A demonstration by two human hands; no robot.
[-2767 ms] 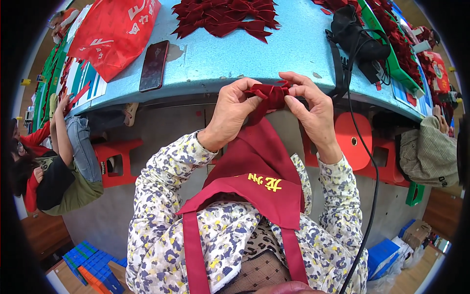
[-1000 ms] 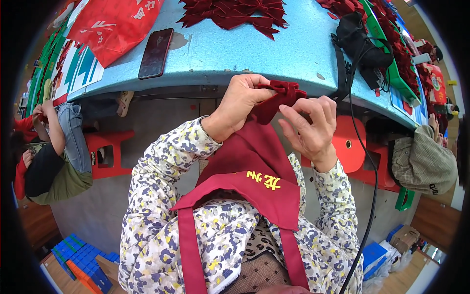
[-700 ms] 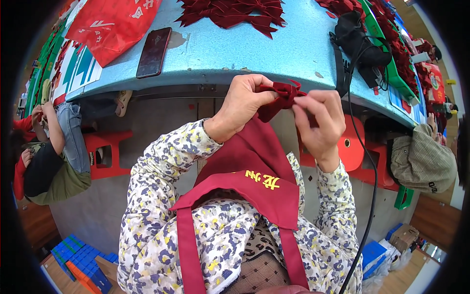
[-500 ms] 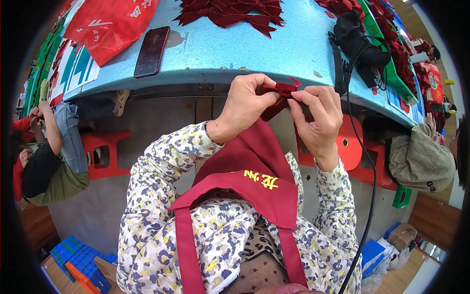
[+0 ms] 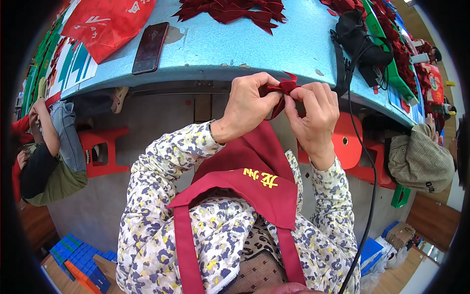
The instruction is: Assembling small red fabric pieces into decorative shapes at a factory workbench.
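A dark red ribbon bow is held between my two hands, just off the near edge of the blue table. My left hand pinches its left side between thumb and fingers. From the right, my right hand grips it with thumb and fingertips close to the knot. One pointed tail sticks up above the fingers, and another strip of ribbon hangs below, between the hands. My fingers hide part of the bow. Farther back on the table lies a pile of similar red bows.
A dark phone and a red plastic bag lie at the left. To the right are a black pouch with cables and a green crate of red ribbon pieces. People sit at both sides; a red stool stands beyond my right wrist.
The bow has turned in my fingers, so its tail now points up more and the hanging ribbon has shifted. My right hand has moved slightly left and down; both hands keep their grip.
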